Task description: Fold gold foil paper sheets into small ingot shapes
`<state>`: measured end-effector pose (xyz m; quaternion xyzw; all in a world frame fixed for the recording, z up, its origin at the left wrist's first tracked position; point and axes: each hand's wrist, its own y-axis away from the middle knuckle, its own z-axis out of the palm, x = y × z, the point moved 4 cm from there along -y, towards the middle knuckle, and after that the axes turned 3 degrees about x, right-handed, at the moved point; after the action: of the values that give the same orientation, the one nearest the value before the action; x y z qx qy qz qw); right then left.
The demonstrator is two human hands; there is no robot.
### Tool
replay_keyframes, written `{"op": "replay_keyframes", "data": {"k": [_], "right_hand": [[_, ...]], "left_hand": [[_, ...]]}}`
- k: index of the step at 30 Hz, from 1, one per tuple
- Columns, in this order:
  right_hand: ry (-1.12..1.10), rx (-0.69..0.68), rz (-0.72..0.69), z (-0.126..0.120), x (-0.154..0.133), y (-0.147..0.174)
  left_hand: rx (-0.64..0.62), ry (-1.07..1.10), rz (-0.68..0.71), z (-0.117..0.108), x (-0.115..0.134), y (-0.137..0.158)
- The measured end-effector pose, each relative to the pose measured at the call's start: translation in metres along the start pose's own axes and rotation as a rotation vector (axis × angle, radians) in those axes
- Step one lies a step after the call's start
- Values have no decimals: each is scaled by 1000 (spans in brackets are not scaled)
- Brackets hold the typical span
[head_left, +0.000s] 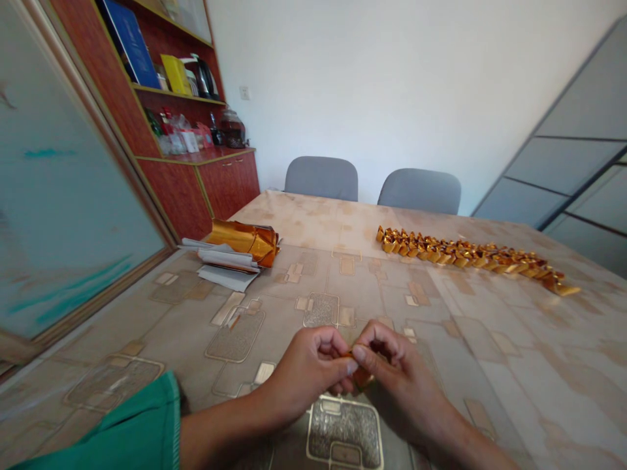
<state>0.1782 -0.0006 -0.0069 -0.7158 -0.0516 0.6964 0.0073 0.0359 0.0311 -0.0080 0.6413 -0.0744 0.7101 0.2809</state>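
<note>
My left hand (318, 362) and my right hand (389, 359) meet above the near middle of the table, thumbs and fingertips pinched close together. Between them is a small piece of gold foil paper (363, 378), mostly covered by my fingers. Its exact shape is hidden. Far to the right lie rows of folded gold foil paper pieces (460, 253), set tightly side by side. On the left of the table rests a stack of gold foil sheets (240, 238), curled over, with grey-white paper sheets (228, 261) against its near side.
A patterned cloth covers the table (294, 307). Two grey chairs (321, 176) stand at its far edge, before a white wall. A red-brown cabinet (228, 176) with bottles and a kettle is at the back left. A sliding door (73, 163) stands on the left.
</note>
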Motion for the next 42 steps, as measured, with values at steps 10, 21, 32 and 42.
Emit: {"op": "replay_keyframes", "data": {"k": [10, 21, 32, 42], "right_hand": [[-262, -5, 99, 2, 12, -3], [-305, 87, 51, 5, -6, -3], [-433, -14, 41, 9, 7, -1], [-429, 6, 9, 14, 6, 1]], "left_hand": [[48, 116, 59, -7, 5, -4], [115, 110, 230, -6, 11, 2], [248, -354, 692, -9, 32, 19], [260, -489, 838, -7, 36, 24]]}}
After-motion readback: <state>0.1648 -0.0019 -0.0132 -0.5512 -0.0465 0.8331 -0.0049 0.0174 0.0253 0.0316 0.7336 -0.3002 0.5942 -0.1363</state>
